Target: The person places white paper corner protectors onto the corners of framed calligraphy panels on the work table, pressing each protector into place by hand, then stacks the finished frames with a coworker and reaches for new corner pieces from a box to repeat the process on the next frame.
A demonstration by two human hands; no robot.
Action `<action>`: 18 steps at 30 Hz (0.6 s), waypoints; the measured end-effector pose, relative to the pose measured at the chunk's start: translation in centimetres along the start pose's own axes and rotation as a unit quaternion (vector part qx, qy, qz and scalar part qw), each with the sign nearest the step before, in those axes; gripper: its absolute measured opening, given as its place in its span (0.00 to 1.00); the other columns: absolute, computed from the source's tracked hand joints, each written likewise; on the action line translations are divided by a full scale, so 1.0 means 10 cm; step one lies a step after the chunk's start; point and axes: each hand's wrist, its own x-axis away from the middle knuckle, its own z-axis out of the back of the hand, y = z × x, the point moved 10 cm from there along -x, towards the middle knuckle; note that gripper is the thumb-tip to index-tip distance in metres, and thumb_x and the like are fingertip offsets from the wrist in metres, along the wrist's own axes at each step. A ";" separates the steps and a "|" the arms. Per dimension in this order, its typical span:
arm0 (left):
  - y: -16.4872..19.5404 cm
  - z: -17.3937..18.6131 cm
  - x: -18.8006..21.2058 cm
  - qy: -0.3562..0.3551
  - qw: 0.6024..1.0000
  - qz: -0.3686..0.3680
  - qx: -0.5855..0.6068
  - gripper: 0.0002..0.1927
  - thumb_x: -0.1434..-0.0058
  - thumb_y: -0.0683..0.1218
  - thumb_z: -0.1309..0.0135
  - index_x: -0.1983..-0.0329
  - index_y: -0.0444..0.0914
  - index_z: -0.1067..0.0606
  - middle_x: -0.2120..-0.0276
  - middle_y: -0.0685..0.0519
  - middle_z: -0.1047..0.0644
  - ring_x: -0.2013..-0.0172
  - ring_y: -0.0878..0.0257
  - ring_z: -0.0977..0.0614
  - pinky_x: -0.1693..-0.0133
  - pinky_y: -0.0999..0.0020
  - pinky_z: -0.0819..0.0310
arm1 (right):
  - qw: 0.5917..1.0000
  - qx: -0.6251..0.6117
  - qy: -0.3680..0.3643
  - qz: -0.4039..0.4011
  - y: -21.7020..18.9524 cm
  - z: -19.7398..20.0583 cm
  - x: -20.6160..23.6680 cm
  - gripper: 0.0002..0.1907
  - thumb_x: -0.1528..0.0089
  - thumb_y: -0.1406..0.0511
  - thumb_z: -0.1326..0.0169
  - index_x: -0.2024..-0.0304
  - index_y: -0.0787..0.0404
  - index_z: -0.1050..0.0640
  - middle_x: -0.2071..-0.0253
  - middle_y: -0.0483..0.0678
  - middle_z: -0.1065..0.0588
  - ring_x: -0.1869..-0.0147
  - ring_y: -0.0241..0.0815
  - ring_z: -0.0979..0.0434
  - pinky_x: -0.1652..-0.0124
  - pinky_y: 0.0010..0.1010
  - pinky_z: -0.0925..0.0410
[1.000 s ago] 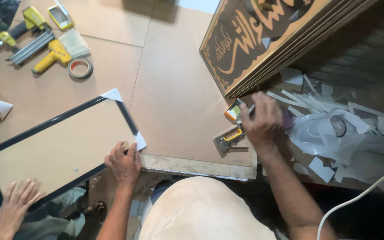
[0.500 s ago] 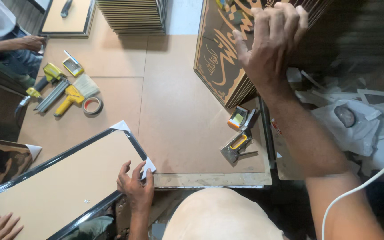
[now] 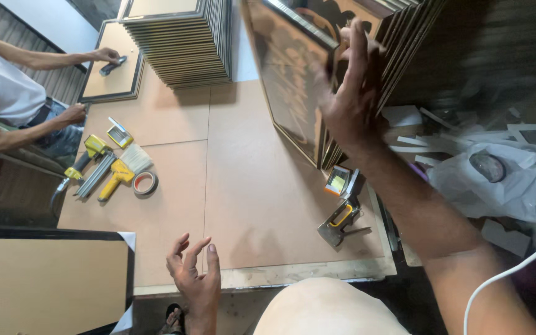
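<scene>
Worktable (image 3: 249, 205): staple gun (image 3: 341, 222) below right hand (image 3: 348, 102) gripping frame (image 3: 290, 80).

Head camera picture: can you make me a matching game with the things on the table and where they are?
Things:
1. right hand
2. left hand
3. tape roll
4. staple gun

Places:
A. beside the yellow tools
B. open, over the near table edge
C. on the leaning framed picture
D. on the table below the leaning frames

Pairs: 1-C, 2-B, 3-A, 4-D
</scene>
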 end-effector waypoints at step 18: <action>2.48 0.33 -0.28 -0.084 0.853 -0.449 -0.254 0.17 0.43 0.55 0.32 0.55 0.42 0.17 0.65 0.55 0.15 0.66 0.61 0.15 0.59 0.65 0.25 | 0.796 -0.498 -0.320 -0.125 -1.09 0.14 1.20 0.20 0.31 0.57 0.41 0.43 0.62 0.22 0.52 0.50 0.18 0.47 0.44 0.15 0.47 0.31 0.22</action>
